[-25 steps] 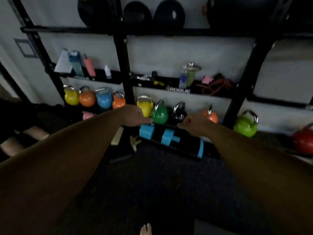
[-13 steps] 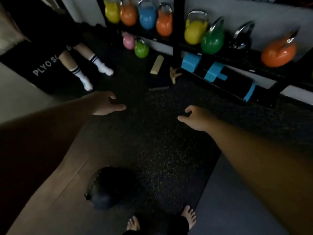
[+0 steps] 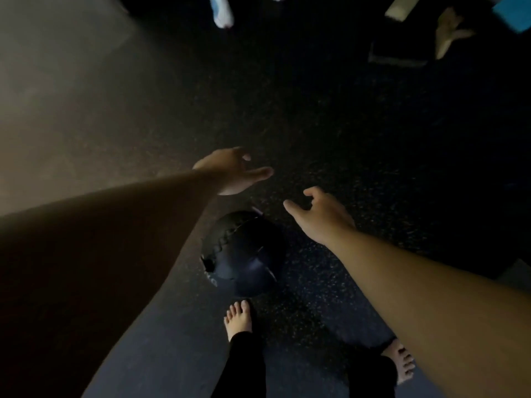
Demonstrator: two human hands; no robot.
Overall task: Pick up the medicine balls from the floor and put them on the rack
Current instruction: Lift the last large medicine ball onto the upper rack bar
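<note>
A black stitched medicine ball [image 3: 244, 254] lies on the dark speckled floor just ahead of my bare left foot. My left hand [image 3: 234, 170] hovers above and beyond the ball's far left side, fingers spread and empty. To the ball's upper right, my right hand [image 3: 319, 215] is also empty, with its fingers loosely curled apart. Neither hand touches the ball. The rack is out of view.
My bare feet [image 3: 238, 318] stand right behind the ball. Another person's white-socked foot [image 3: 222, 11] shows at the top edge. A wooden block [image 3: 398, 7], a pale wooden piece [image 3: 448, 33] and a blue item [image 3: 514, 10] lie top right.
My view has tilted down from the rack to the floor. The ball now sits central, and both hands have come down closer to it, on either side.
</note>
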